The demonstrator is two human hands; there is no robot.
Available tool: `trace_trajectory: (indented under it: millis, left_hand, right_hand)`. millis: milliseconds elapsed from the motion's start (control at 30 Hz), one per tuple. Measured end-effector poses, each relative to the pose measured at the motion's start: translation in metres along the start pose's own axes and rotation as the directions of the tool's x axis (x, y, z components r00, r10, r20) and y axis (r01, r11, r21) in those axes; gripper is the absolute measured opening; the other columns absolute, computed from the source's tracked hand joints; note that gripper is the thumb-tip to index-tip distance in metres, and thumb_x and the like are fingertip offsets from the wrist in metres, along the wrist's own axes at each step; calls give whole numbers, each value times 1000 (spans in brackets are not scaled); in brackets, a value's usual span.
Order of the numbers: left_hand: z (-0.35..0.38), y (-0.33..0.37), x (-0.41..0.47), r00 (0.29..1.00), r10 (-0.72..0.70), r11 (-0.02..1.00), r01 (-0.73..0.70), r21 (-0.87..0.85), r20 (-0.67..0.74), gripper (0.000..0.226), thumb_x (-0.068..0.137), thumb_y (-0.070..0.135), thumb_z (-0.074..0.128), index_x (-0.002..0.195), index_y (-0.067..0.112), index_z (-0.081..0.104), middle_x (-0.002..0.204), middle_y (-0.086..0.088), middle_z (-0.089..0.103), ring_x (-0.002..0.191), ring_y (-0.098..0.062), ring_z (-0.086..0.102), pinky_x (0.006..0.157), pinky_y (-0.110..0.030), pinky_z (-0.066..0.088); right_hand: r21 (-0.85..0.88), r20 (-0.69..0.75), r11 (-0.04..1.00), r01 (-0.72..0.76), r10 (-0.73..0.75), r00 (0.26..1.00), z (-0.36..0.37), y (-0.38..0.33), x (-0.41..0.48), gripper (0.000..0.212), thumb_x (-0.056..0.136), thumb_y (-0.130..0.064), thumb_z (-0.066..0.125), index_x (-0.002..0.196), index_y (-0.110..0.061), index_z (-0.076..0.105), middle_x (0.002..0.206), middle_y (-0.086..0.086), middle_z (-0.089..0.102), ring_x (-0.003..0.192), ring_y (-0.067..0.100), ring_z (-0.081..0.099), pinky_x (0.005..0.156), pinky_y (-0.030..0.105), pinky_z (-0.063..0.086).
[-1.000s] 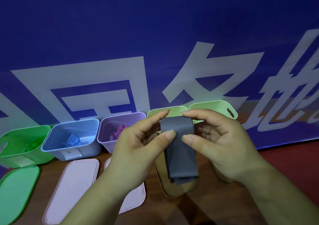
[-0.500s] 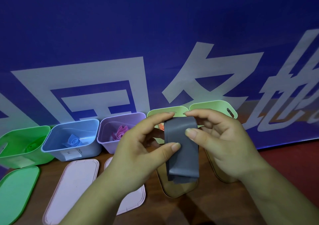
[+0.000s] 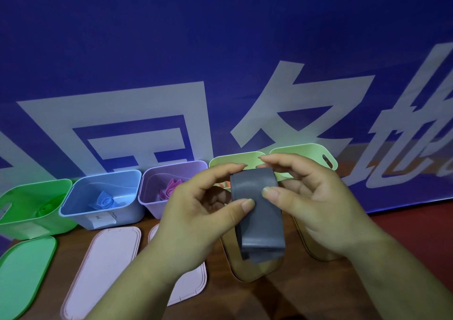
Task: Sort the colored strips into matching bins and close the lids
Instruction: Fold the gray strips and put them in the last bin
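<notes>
Grey strip (image 3: 257, 211): folded loop, held above the table, near side of the pale green bin (image 3: 235, 160). Left hand (image 3: 196, 211): thumb and forefinger pinch its left edge. Right hand (image 3: 316, 204): thumb and fingers pinch its right edge.
</notes>
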State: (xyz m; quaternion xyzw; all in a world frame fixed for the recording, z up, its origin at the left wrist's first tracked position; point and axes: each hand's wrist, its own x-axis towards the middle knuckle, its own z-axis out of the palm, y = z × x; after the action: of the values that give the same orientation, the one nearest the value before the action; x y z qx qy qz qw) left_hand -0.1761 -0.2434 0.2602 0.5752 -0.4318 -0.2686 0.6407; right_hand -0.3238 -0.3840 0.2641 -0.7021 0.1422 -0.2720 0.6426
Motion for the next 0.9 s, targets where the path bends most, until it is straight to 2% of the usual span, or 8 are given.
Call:
trace_trajectory:
  millis: [100,233,433,533,633,767,900]
  left_hand:
    - [-1,1,2,999,-47,995,45,-87,-15,42,75,12,77,115,23,70,109,-4,73,93,-22,71,77,-29,58]
    - [-2,3,3,997,-81,995,80,-66,-17,41,77,15,78,117,22,69,109,-4,73,90,-25,71,75,-29,58]
    - [-1,6,3,996,-91,995,91,-44,-12,41,77,17,78,117,21,68,105,1,75,89,-17,72,75,-26,58]
    - [1,9,3,996,-85,995,85,-55,-6,45,72,21,70,118,18,67,103,3,76,88,-13,73,74,-23,58]
    - [2,11,3,997,-75,995,75,-58,7,46,72,20,68,118,16,67,101,3,76,88,-10,73,71,-19,56]
    - [0,9,4,996,-81,996,82,-42,22,43,75,24,72,118,21,67,104,1,75,89,-13,72,74,-23,57]
    - [-4,3,4,994,-81,996,78,44,73,48,78,34,78,124,35,64,116,0,69,96,-36,64,82,-44,60]
  right_hand:
    - [-2,74,1000,15,-15,997,0,-2,-2,47,79,-15,74,122,-30,64,118,-9,68,110,22,68,87,38,59]
    - [-33,82,999,36,-33,996,-1,-2,-2,48,79,-13,73,122,-29,64,121,-8,67,113,21,66,89,40,59]
    - [-58,82,997,44,-39,996,-2,-1,-1,46,77,-19,77,120,-31,66,122,-7,67,113,23,66,90,43,58]
    - [-46,88,998,49,-44,995,-2,0,-1,48,74,-28,77,120,-33,65,123,-5,66,113,24,66,91,45,58]
    - [-37,84,998,59,-55,995,-2,0,-1,48,73,-28,77,120,-33,66,123,-4,67,112,25,66,90,45,58]
    - [-17,51,998,55,-54,997,0,2,0,48,72,-29,77,119,-31,66,120,-1,68,110,25,67,89,44,58]
    - [-26,4,999,42,-42,999,1,4,0,42,76,-21,77,117,-29,68,115,-3,70,107,22,68,87,37,59]
